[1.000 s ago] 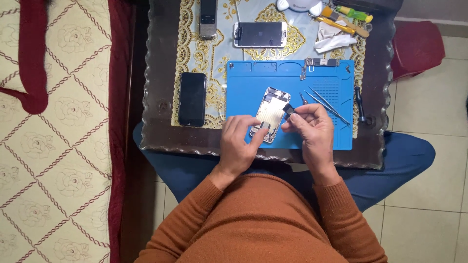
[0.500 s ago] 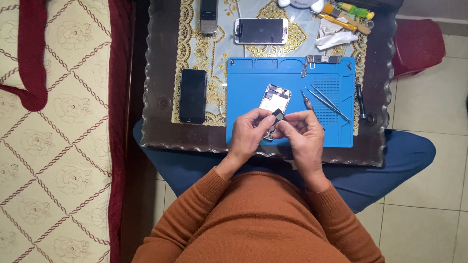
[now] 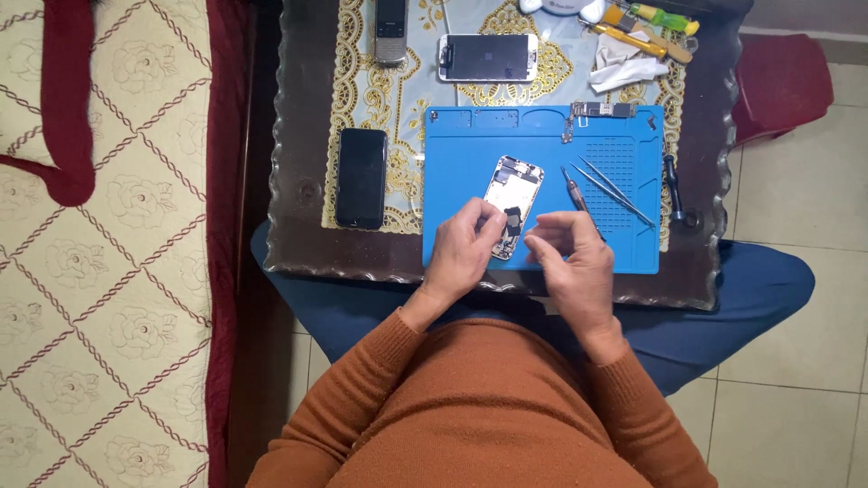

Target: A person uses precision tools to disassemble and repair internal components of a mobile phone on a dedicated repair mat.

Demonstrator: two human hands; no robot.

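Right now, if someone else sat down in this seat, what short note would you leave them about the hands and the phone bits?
Left hand: holds the opened phone at its lower edge on the blue mat.
Right hand: fingers pinched together beside the phone's lower end; whether they grip a part is hidden.
Nearby: screwdriver and tweezers lie on the mat, circuit board at its top edge.
Done: phone is open, board out.
Left: phone not closed.

Phones: opened one, black one, white-framed one, dark handset: four. Tweezers: two. Blue mat: one.
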